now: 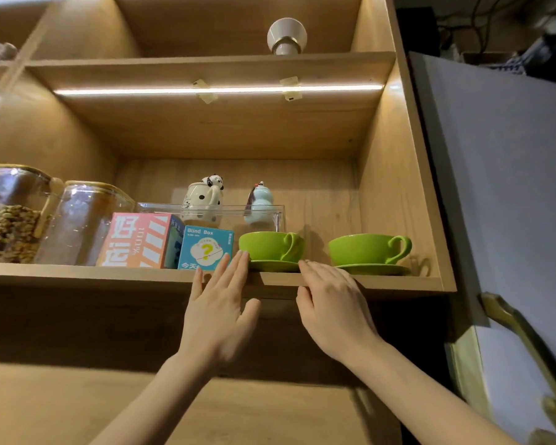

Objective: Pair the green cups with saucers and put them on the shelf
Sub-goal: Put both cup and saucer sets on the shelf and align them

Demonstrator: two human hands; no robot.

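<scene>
Two green cups stand on green saucers on the wooden shelf (77, 273). The left cup (268, 246) sits on its saucer (273, 265) near the shelf's front edge, handle to the right. The right cup (366, 248) rests on its saucer (374, 269) further right. My left hand (220, 305) is raised with fingers spread, its fingertips just left of the left saucer. My right hand (329, 305) has fingers apart, its fingertips at the saucer's right edge. Neither hand holds anything.
Left of the cups stand a blue blind box (204, 248), a pink box (138, 240) and two glass jars (84, 220). A clear tray (275, 211) behind holds a panda mug (203, 195) and a pale blue figurine (259, 203). An open cabinet door (501, 187) stands at the right.
</scene>
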